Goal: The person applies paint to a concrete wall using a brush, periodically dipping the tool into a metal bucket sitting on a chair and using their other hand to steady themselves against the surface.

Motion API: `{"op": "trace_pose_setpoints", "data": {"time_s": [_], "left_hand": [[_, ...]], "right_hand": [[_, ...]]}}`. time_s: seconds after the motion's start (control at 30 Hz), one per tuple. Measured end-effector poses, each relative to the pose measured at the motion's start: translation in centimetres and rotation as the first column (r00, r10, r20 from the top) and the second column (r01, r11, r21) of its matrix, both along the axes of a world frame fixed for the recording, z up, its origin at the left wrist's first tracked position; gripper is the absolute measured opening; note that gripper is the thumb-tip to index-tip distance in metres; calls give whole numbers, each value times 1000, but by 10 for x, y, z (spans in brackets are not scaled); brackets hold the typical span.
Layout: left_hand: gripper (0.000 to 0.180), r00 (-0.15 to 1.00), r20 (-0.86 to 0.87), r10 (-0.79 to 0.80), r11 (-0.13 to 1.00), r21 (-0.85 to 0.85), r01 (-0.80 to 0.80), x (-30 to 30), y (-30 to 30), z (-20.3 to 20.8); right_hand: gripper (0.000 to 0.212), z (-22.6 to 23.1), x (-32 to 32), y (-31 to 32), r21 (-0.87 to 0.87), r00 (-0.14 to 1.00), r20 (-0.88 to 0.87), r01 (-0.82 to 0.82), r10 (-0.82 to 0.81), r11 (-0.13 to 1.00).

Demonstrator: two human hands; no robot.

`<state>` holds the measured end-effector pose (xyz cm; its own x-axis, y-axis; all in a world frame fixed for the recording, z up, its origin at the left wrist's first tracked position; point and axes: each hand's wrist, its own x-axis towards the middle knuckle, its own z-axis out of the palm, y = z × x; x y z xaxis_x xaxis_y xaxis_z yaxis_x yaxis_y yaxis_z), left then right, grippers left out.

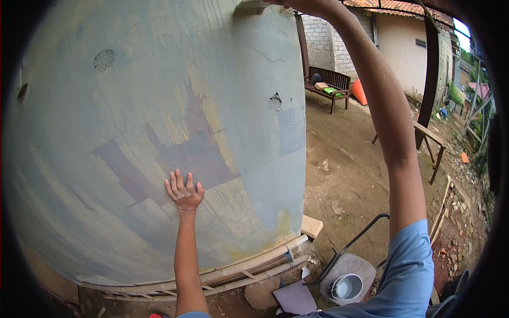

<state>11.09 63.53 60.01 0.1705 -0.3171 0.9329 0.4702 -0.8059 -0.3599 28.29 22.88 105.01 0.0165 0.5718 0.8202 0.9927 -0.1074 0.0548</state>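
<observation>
My left hand (pixel 186 192) lies with fingers spread against a large painted wall (pixel 254 143), on the lower edge of a darker purple-grey patch. Yellowish streaks and worn areas run across the pale blue-grey paint. Raised to the wall's top right, my right hand (pixel 281 2) is mostly cut off by the upper edge of the picture. It appears closed on a pale, flat-edged tool (pixel 250 7) held to the wall; its exact kind cannot be made out. Rough holes, one a round pit (pixel 104 60) and one a smaller chip (pixel 275 102), break the surface.
Bamboo poles with crosspieces (pixel 233 273) run along the wall's foot. A bucket (pixel 347 286) of pale liquid stands on a grey, black-framed seat (pixel 339 265), near a purple slab (pixel 295 297). Farther off are a wooden bench (pixel 339 81), an orange object (pixel 359 91) and a narrow table (pixel 429 133).
</observation>
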Motion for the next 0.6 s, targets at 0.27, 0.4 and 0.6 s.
{"op": "trace_pose_setpoints", "data": {"time_s": [0.27,0.4,0.6], "left_hand": [[50,1000,-16,13,1000,-10,-13,-9,7,3],[52,1000,-19,15,1000,-22,-15,-9,5,-1],[53,1000,-10,-16,999,-32,16,2,0,1]], "right_hand": [[20,-153,30,47,255,943,312,31,-113,966],[15,-388,11,29,-42,951,262,180,-163,983],[13,-491,-22,10,-678,977,-204,-94,-63,729]]}}
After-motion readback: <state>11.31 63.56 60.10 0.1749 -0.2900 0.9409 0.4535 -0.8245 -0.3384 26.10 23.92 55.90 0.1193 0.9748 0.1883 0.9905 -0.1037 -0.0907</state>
